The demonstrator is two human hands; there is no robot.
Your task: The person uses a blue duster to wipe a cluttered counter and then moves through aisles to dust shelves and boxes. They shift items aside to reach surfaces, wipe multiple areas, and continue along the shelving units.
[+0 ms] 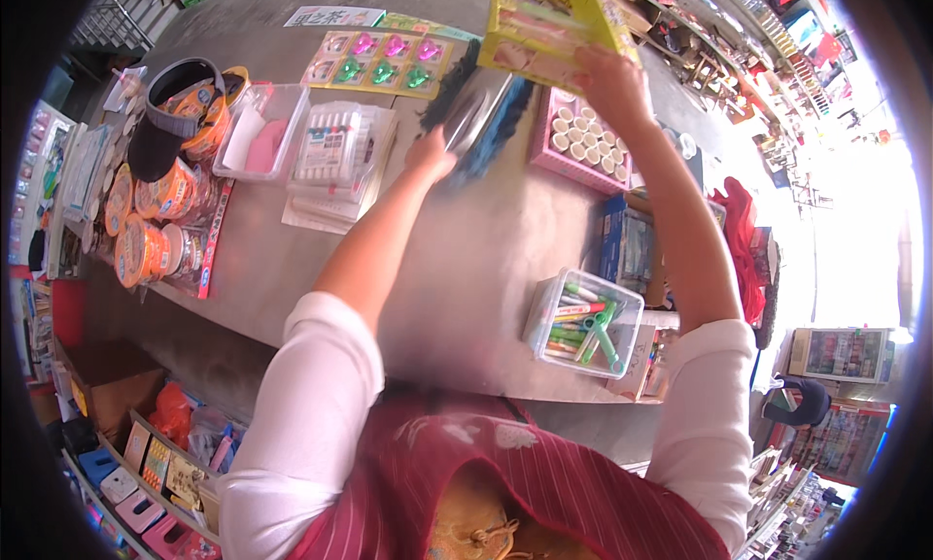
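My left hand (430, 156) grips a brush (477, 115) with a shiny silvery middle, dark green bristles on one side and blue ones on the other; motion blurs it. Raised at the far side of the table, a yellow printed box (539, 68) is held at its near right edge by my right hand (612, 86). Just below that box, a pink box (543, 156) holds many white-topped cylinders. Left of the brush lie clear packs of marker pens (328, 148) on papers, and beyond them a card of pink and green toys (379, 63).
On the table's right stand a clear bin of pens (630, 341) and a blue box (612, 232). Orange-lidded tubs (142, 250), a dark visor cap (157, 148) and a clear plastic tray (291, 137) occupy the left. Stocked shelves (168, 480) stand below left.
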